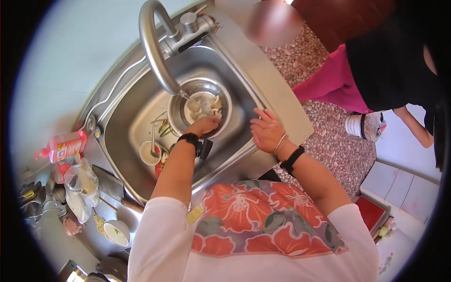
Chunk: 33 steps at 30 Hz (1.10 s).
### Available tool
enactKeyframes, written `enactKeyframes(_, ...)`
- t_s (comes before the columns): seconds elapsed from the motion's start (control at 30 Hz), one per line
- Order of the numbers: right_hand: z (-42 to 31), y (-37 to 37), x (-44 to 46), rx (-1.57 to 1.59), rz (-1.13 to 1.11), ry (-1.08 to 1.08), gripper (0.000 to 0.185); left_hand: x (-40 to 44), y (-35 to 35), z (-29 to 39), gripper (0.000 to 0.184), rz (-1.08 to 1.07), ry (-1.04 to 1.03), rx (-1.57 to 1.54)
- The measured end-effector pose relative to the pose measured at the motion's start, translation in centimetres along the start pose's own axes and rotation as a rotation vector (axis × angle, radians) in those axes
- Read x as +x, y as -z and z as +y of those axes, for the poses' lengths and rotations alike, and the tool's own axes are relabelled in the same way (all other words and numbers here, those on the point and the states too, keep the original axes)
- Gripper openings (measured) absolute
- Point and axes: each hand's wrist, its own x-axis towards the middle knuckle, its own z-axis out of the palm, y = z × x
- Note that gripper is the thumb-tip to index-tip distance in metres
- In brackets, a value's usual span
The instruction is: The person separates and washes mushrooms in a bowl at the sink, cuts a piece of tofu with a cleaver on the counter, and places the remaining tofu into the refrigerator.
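Observation:
In the sink, a round metal bowl [227, 105] holds water and several pale, soft-looking pieces [215, 104]. Water runs into it from the curved faucet [152, 51]. My left hand [203, 125] reaches over the bowl's near rim, its fingers curled down beside the pale pieces. What those fingers grip, if anything, is hidden. My right hand [268, 132] hangs at the sink's right edge with its fingers stretched out and nothing in them.
The steel sink [136, 113] also holds a small white bowl [147, 153] with a spoon and some green stems [164, 127]. On the left counter are a pink pump bottle [66, 145], a cleaver [109, 182] and a white bowl [116, 233]. Another person [390, 66] stands at the right.

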Motion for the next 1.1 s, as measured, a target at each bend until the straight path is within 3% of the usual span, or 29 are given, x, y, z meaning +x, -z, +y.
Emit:
enactKeyframes(0.07,-0.2,0.1,0.1,0.001,-0.033,-0.019,0.01,1.2,1.2,-0.6,0.031,0.075,0.025,0.389)
enactKeyframes(0.17,-0.2,0.0,0.3,0.012,-0.065,-0.037,0.01,1.5,4.9,-0.2,0.043,0.33,0.435,0.258)
enactKeyframes(0.27,-0.2,0.2,0.4,0.006,-0.08,-0.048,0.01,2.7,4.4,1.2,0.052,0.584,0.509,0.137)
enactKeyframes(0.3,-0.2,0.2,0.5,0.01,-0.079,-0.051,0.011,2.1,3.2,3.2,0.056,0.61,0.433,0.365)
enactKeyframes(0.4,-0.1,0.6,0.5,0.012,-0.073,-0.052,0.011,2.1,-0.8,3.5,0.057,0.336,-0.135,0.925)
enactKeyframes(0.5,0.0,0.4,0.3,0.011,-0.054,-0.031,0.011,-0.8,1.4,2.0,0.054,0.116,-0.168,0.84)
enactKeyframes(0.63,-0.1,0.1,0.1,-0.001,-0.042,-0.037,0.011,-0.2,2.8,2.2,0.051,0.166,0.336,0.559)
enactKeyframes(0.73,0.0,0.5,0.4,-0.003,-0.036,-0.021,0.011,0.3,-0.5,4.1,0.05,0.022,-0.018,0.547)
enactKeyframes(0.77,-0.2,0.5,0.2,0.004,-0.039,-0.022,0.011,1.5,-1.4,1.4,0.047,0.05,-0.205,0.415)
enactKeyframes(0.87,0.0,0.2,0.1,0.002,-0.048,-0.03,0.011,-4.8,3.3,6.6,0.045,0.061,0.073,0.827)
enactKeyframes(0.93,0.1,0.2,0.0,-0.002,-0.033,-0.021,0.011,-2.8,2.8,1.9,0.036,0.292,0.148,0.648)
enactKeyframes(1.0,0.0,0.0,0.2,-0.006,-0.011,0.016,0.011,0.7,3.0,-0.8,0.031,0.293,0.25,0.525)
enactKeyframes(1.07,0.3,-0.1,0.0,-0.075,0.01,0.084,0.012,1.0,2.0,-2.2,0.025,0.272,-0.161,0.669)
enactKeyframes(1.1,0.3,-1.3,-0.3,-0.288,-0.15,0.052,0.012,1.2,1.2,-3.6,0.022,0.279,-0.168,0.708)
